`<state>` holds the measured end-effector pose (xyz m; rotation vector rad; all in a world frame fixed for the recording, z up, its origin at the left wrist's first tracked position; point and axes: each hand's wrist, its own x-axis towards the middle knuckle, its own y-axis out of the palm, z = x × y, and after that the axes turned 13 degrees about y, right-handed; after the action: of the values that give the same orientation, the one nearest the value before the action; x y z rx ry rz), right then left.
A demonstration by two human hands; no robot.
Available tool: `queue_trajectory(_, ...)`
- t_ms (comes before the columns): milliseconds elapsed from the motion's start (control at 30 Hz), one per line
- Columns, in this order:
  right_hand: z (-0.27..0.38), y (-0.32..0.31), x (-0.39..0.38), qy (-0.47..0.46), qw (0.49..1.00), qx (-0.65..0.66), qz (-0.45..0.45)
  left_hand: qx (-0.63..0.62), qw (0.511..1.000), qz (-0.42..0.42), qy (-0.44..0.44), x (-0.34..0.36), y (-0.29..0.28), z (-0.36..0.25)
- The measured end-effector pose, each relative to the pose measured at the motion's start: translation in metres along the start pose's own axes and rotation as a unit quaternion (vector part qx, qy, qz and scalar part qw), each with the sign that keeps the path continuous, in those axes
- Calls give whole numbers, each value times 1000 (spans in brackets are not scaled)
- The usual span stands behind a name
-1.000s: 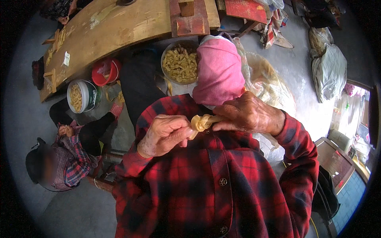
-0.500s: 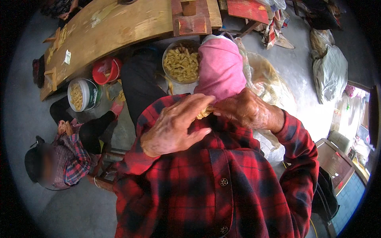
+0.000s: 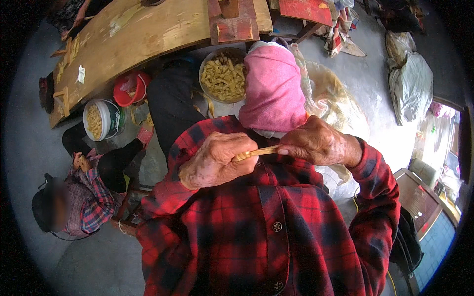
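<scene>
In front of my red and black plaid shirt, my left hand [image 3: 217,159] is closed around a pale tan knotted strip [image 3: 265,150], with a coiled bit showing between the fingers. My right hand [image 3: 315,143] pinches the other end, so the strip stretches straight between my two hands. A pink cloth [image 3: 271,86] covers my knee just beyond them. Left of it sits a metal basin [image 3: 222,76] heaped with similar knotted pieces.
A wooden bench board [image 3: 123,39] spans the upper left. Beneath its edge stand a red bucket [image 3: 132,91] and a white bucket [image 3: 98,121] of pieces. A co-worker [image 3: 86,197] sits at the left. Plastic bags [image 3: 410,84] lie at the right.
My left hand has gone from raised, spreading fingers to closed around the piece. My right hand has shifted slightly rightward, and more straight strip now shows between them.
</scene>
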<state>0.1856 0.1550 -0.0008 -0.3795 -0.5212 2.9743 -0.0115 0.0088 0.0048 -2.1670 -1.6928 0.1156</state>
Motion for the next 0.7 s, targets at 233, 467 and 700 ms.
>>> queue_trajectory(233,-3,13,3,-68,997,-1,-47,-68,998,-5,-17,-17,-17,-5)
queue_trajectory(467,5,-2,21,-21,994,-104,-13,-180,974,13,-138,-22,-36,5)
queue_trajectory(700,9,-19,31,-41,997,-52,-35,-335,921,-70,-185,-19,-35,3)
